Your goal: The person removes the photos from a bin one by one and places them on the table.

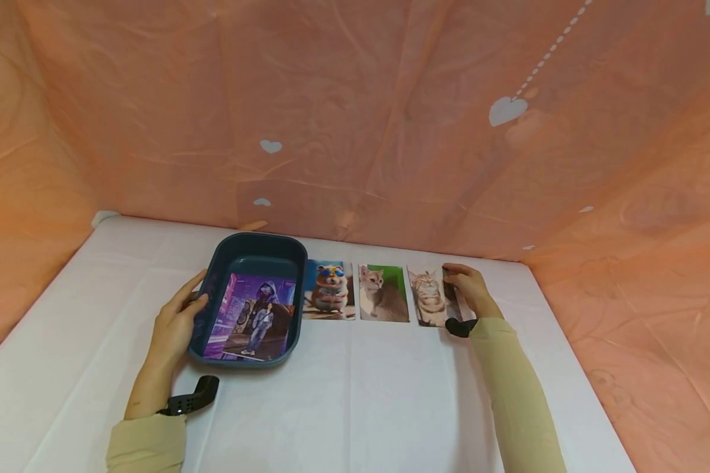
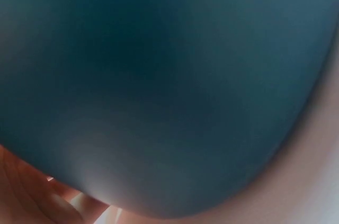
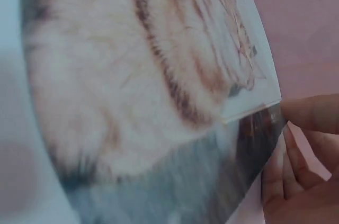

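Observation:
My left hand (image 1: 177,322) grips the left side of a dark blue-green rectangular tray (image 1: 300,309), thumb at its rim. Inside lie two overlapping photo cards: a purple one with a hooded figure (image 1: 264,289) and one of a standing person (image 1: 261,328). In the left wrist view the tray's outer surface (image 2: 175,102) fills most of the picture, with fingers at lower left. At the right end of a row of cards, my right hand (image 1: 470,289) pinches the edge of a striped cat photo card (image 1: 427,299). That card (image 3: 122,75) looks bowed in the right wrist view.
Between tray and right hand lie a hamster photo card (image 1: 331,289), partly behind the tray rim, and a sitting-cat photo card (image 1: 383,293). They rest on a white-covered table (image 1: 343,407). An orange curtain with white hearts (image 1: 367,131) encloses the back and sides.

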A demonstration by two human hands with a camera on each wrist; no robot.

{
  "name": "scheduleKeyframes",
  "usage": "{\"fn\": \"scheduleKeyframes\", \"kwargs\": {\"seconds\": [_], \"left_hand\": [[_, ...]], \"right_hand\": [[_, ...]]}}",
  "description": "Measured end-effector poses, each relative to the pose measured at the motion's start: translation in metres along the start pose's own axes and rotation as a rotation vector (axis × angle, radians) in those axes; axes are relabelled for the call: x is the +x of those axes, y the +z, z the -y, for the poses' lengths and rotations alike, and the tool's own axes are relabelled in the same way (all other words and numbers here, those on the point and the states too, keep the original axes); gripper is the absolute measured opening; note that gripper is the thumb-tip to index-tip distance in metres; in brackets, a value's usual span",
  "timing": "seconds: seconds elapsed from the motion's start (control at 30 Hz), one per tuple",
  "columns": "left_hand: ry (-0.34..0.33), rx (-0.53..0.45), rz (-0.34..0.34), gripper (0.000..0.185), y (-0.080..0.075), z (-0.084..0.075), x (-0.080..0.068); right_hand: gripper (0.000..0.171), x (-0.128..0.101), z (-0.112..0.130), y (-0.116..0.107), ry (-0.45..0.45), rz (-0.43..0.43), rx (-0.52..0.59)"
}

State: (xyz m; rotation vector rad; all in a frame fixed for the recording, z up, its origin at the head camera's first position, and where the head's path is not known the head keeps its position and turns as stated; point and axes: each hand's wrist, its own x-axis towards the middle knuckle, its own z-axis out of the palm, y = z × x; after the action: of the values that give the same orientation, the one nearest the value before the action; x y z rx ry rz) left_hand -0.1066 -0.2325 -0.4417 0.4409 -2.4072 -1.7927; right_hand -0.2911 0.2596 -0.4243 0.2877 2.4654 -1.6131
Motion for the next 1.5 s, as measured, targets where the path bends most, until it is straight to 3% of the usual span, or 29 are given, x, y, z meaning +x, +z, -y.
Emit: {"fn": "scheduleKeyframes", "kwargs": {"seconds": [0.13, 0.43, 0.57, 0.63, 0.77, 0.8, 0.93, 1.03, 1.2, 1.3, 1.37, 1.5], "left_hand": [[-0.002, 0.001, 0.002, 0.05, -0.001, 0.0, 0.0], [0.01, 0.003, 0.003, 0.05, -0.003, 0.0, 0.0], [0.006, -0.005, 0.004, 0.05, -0.003, 0.001, -0.001], [0.006, -0.007, 0.003, 0.05, -0.003, 0.001, -0.001], [0.005, -0.003, -0.002, 0.05, -0.004, 0.001, -0.001], [0.003, -0.002, -0.003, 0.05, -0.004, 0.001, -0.001], [0.0, -0.003, -0.007, 0.049, -0.003, 0.0, 0.0], [0.001, -0.008, -0.004, 0.05, -0.002, -0.001, 0.0], [0.008, 0.0, -0.005, 0.049, -0.002, -0.002, 0.0], [0.008, -0.003, -0.003, 0.049, -0.002, -0.003, -0.001], [0.003, -0.006, -0.001, 0.05, -0.001, -0.003, -0.001], [-0.004, -0.013, 0.0, 0.05, -0.001, -0.003, -0.001]], "right_hand": [[0.049, -0.002, 0.002, 0.002, 0.037, -0.07, 0.003], [0.044, -0.014, 0.01, 0.023, 0.011, -0.364, 0.011], [0.045, -0.02, 0.019, 0.037, 0.013, -0.364, 0.104], [0.046, -0.022, 0.024, 0.045, 0.008, -0.336, 0.162], [0.044, -0.027, 0.034, 0.061, -0.041, -0.312, 0.139], [0.041, -0.019, 0.028, 0.062, -0.092, -0.278, 0.166], [0.041, -0.027, 0.035, 0.077, -0.1, -0.173, 0.174], [0.043, -0.044, 0.053, 0.089, -0.075, -0.1, 0.202], [0.041, -0.061, 0.068, 0.101, -0.135, 0.057, 0.284], [0.041, -0.067, 0.074, 0.11, -0.154, 0.098, 0.256], [0.043, -0.068, 0.076, 0.116, -0.165, 0.109, 0.237], [0.048, -0.051, 0.062, 0.13, -0.117, 0.244, 0.337]]}}
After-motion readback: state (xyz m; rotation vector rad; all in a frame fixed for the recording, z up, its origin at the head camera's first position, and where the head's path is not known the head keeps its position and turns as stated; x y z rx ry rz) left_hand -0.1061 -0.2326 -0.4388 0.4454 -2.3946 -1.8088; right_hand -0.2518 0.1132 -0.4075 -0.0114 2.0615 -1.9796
